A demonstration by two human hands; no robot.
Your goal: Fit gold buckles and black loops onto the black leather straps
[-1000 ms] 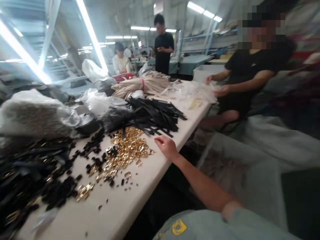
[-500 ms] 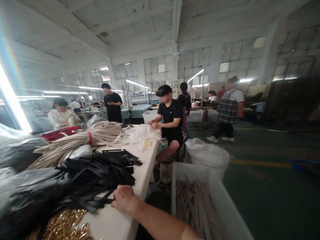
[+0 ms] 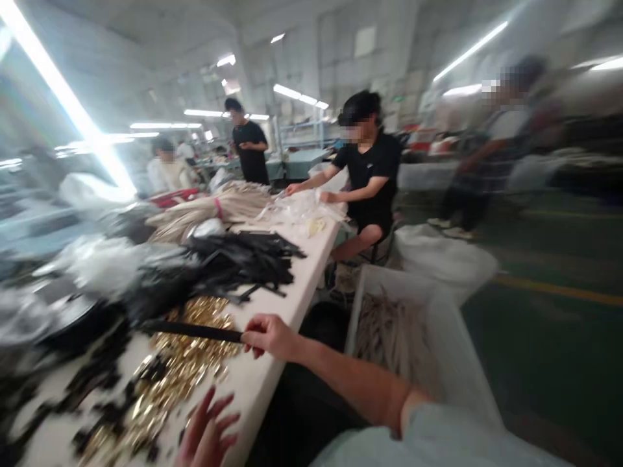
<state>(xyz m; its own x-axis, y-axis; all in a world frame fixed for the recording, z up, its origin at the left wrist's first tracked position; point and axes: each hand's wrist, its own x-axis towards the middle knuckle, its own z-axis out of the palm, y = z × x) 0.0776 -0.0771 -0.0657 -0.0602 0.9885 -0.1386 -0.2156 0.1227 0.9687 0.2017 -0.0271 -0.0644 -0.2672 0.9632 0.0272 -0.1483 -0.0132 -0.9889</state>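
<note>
My right hand (image 3: 270,337) pinches one end of a flat black strap (image 3: 195,330), which stretches out to the left above the table. Under the strap lies a spread of small shiny gold metal pieces (image 3: 168,383), with small black bits mixed in. My left hand (image 3: 209,428) shows at the bottom edge, its fingers spread and slightly blurred, holding nothing, close to the gold pieces. Beyond the gold pieces is a pile of similar black straps (image 3: 248,259) on the white tabletop (image 3: 304,279).
Bundled beige straps (image 3: 195,211) and clear plastic bags (image 3: 107,259) lie farther back on the table. A seated co-worker (image 3: 372,168) handles white plastic at the far end. Right of the table stand a white bin (image 3: 357,318) of beige strips and a white sack (image 3: 442,256).
My right hand has drawn a black strap off the pile and back over the gold pieces. My left hand has come into view. The whole view has shifted leftward and down.
</note>
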